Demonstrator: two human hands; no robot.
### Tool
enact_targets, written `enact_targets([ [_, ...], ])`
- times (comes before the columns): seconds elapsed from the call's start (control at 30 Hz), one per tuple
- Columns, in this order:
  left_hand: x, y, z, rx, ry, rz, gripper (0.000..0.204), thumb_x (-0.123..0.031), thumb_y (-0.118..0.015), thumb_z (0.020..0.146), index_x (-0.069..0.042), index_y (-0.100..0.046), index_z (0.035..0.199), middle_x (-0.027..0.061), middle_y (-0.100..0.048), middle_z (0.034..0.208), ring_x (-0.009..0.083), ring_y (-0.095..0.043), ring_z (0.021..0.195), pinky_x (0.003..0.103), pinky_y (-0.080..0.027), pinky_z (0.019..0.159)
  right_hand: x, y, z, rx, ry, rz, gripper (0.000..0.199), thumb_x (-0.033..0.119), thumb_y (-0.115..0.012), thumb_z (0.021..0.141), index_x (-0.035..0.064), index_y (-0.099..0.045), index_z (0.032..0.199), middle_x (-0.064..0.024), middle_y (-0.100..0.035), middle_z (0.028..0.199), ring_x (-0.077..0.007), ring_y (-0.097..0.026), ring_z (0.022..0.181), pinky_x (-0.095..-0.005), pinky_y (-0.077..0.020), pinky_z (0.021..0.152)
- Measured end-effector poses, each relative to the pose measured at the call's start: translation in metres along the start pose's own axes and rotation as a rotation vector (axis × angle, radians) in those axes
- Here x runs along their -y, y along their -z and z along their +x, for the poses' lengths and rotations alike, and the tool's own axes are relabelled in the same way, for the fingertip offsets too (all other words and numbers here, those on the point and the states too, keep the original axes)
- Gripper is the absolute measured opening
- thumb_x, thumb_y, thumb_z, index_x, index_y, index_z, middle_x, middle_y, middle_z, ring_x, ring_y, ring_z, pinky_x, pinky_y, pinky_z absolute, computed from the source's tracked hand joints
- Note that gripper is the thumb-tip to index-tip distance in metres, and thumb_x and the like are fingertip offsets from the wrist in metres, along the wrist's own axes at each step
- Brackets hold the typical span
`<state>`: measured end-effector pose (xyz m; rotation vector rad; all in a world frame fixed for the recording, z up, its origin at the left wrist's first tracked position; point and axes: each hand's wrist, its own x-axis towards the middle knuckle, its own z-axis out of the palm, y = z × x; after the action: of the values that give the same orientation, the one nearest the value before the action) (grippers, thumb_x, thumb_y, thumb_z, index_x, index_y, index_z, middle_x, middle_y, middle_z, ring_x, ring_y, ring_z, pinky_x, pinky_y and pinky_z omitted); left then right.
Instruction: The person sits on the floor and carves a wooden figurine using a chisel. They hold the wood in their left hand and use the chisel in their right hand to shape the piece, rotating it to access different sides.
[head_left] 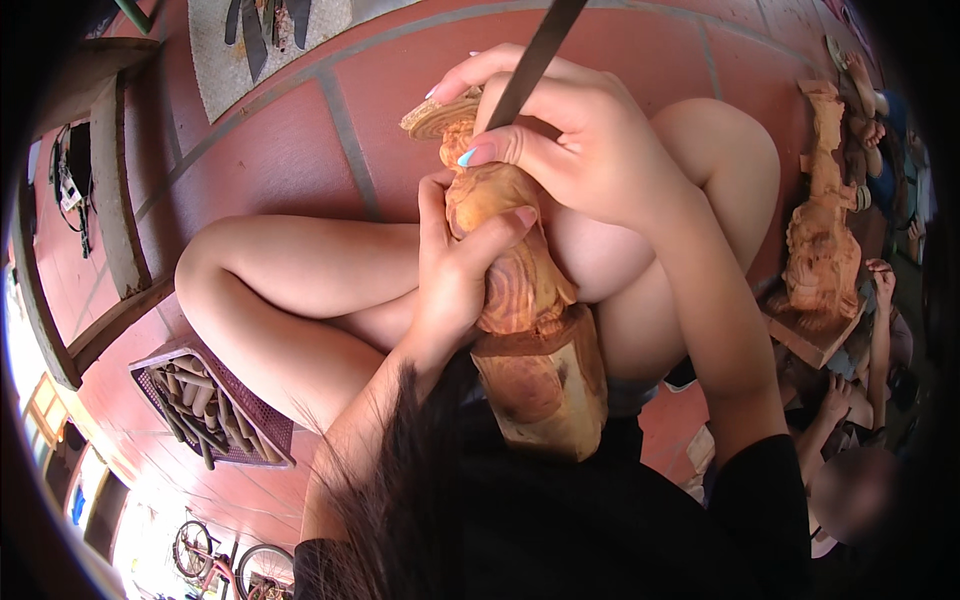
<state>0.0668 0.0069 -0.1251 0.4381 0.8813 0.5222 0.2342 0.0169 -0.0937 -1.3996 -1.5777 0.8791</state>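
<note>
A carved wooden figure (520, 290) with swirling orange-brown grain leans across my lap. Its uncut block base (540, 395) rests toward my body, and a round disc-like top (440, 118) points away. My left hand (455, 265) is closed around the figure's middle, the thumb pressed on its front. In my right hand (605, 140) a long, flat, dark strip (540, 55) is pinched between thumb and fingers, its lower end against the upper carving. I cannot make out the strip's exact kind. The right fingertips lie beside the disc-like top.
A purple basket (285, 450) of brown cylindrical pieces stands left of my crossed legs. Dark flat tools lie on a pale mat (215, 75) ahead. A wooden frame (120, 190) stands at left. Another carved figure (825, 235) and other people are at right.
</note>
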Motion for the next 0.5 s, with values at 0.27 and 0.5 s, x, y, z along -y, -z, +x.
enact_targets([
  [0.27, 0.0007, 0.0025, 0.0016, 0.02, -0.002, 0.009, 0.051, 0.001, -0.069, 0.08, -0.001, -0.035, 0.118, 0.0157, -0.058, 0.104, 0.0214, -0.063, 0.09, 0.034, -0.055, 0.079, -0.0024, -0.0001, -0.0027, -0.032, 0.022, 0.014, 0.006, -0.001, -0.067, 0.082, -0.0016, -0.062, 0.08, -0.0113, -0.067, 0.109, -0.0241, -0.066, 0.098, -0.0331, -0.0532, 0.082],
  [0.5, -0.0018, 0.0006, 0.0014, 0.032, 0.025, -0.007, 0.052, 0.001, -0.07, 0.08, -0.002, -0.035, 0.118, 0.0147, -0.058, 0.104, 0.0212, -0.063, 0.09, 0.034, -0.054, 0.08, -0.0042, -0.0023, -0.0038, -0.065, 0.052, -0.013, 0.007, 0.001, -0.067, 0.083, -0.0018, -0.062, 0.079, -0.0118, -0.067, 0.11, -0.0243, -0.065, 0.102, -0.0327, -0.0523, 0.083],
])
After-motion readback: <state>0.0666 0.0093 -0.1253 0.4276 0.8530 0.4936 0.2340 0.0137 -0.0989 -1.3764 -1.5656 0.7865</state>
